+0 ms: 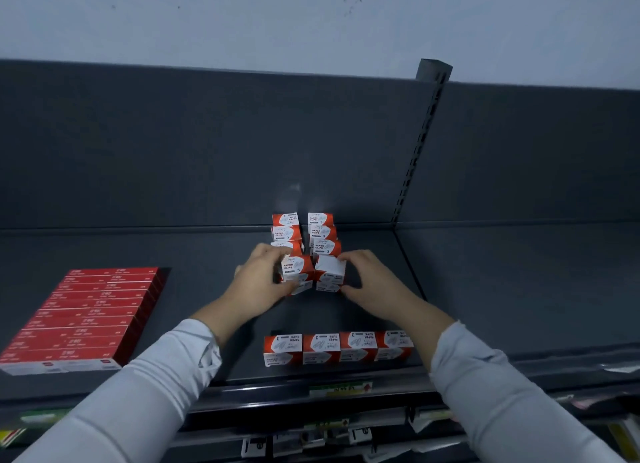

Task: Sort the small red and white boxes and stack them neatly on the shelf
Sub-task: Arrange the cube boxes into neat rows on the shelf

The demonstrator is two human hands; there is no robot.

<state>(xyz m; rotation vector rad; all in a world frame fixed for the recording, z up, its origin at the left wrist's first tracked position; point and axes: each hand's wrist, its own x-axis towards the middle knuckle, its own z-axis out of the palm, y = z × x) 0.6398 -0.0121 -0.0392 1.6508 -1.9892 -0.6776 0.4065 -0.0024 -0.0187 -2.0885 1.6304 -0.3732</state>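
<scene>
Closest to you, along the front lip of the shelf (pixel 207 255) above the price labels (pixel 339 390), a row of four boxes (pixel 337 350) stands side by side and touching, with the printed tops facing you. I take these to be the stock waiting to go in. They are parked there so either hand can reach one without crossing the other.

Off to your left lies a block of flat red packs (pixel 86 317), well apart from the work. That keeps the two kinds of goods from mixing.

Further in, your left grip (pixel 263 282) is curled round the left front box (pixel 296 270), thumb low and fingers over its far side. Your right grip (pixel 374 282) pinches the right front box (pixel 330 272) between thumb and fingertips. This box shows a plain white face upward, while its neighbour shows the label, so it probably needs turning to match. Each box seems to sit on a lower one, though your fingers hide the contact. Holding both at once lets you press them together and square the pair.

Behind them, the left column (pixel 285 234) and the right column (pixel 322 234) run back to the rear panel with a narrow gap between them. You are filling from the back forward, so nothing placed blocks the next slot.
</scene>
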